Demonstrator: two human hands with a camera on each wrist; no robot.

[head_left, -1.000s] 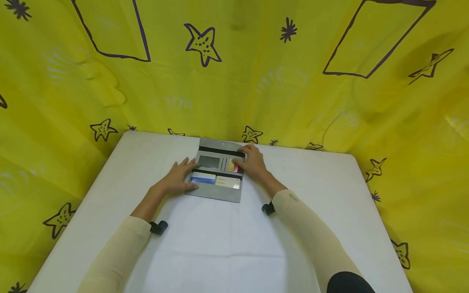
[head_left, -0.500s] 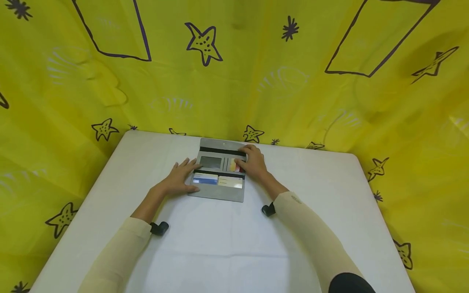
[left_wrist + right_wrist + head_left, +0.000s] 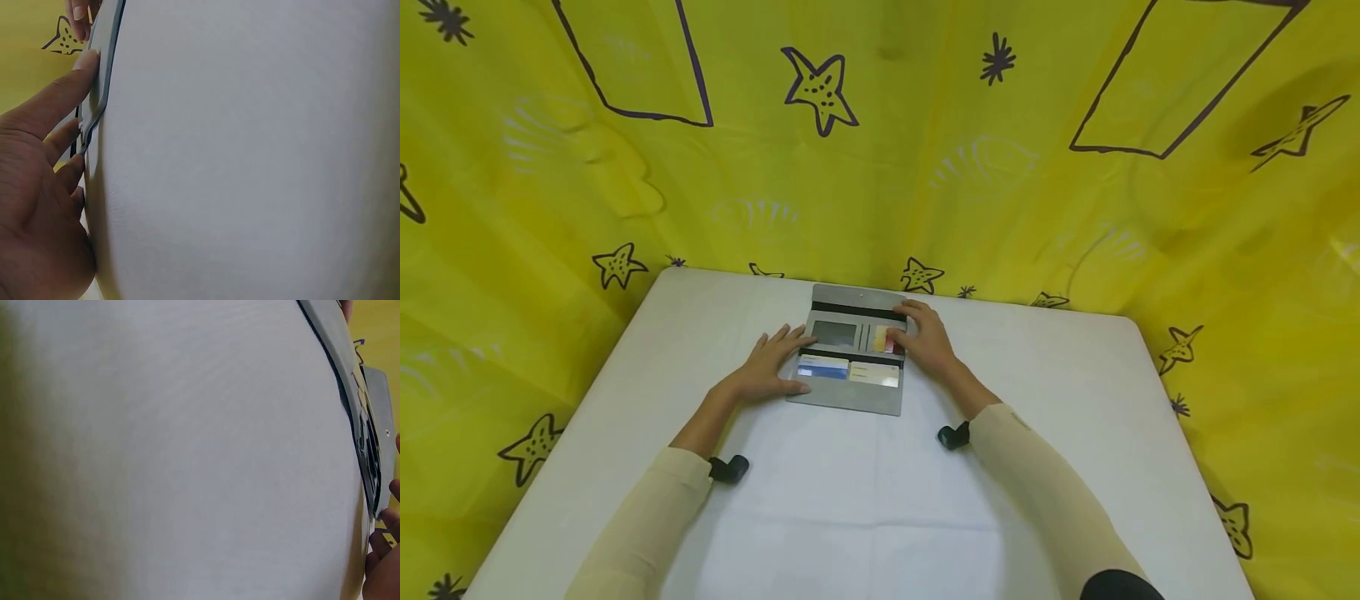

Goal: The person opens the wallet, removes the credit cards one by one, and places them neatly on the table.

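A grey long wallet (image 3: 842, 397) lies unfolded on the white table. Its near half holds a blue-and-white card (image 3: 822, 367) and a cream card (image 3: 874, 374) side by side. Beyond the fold are a dark window pocket (image 3: 833, 334) and, at the right, slots with a yellow-and-red card (image 3: 881, 338). My left hand (image 3: 762, 372) rests at the wallet's left edge, fingers spread, thumb (image 3: 87, 62) on the near flap. My right hand (image 3: 929, 340) is at the right edge, its thumb by the yellow-and-red card and its fingertips at the far flap's corner.
A white-covered table (image 3: 842, 500) spreads in front of and beside the wallet. Behind it hangs a yellow curtain (image 3: 880, 192) with drawn starfish. A small dark wrist camera (image 3: 730, 469) sits on the left cuff, another camera (image 3: 953, 436) on the right.
My right hand has eased slightly to the right, baring a little more of the yellow-and-red card. The left hand keeps its place at the wallet's edge. The head view has shifted slightly.
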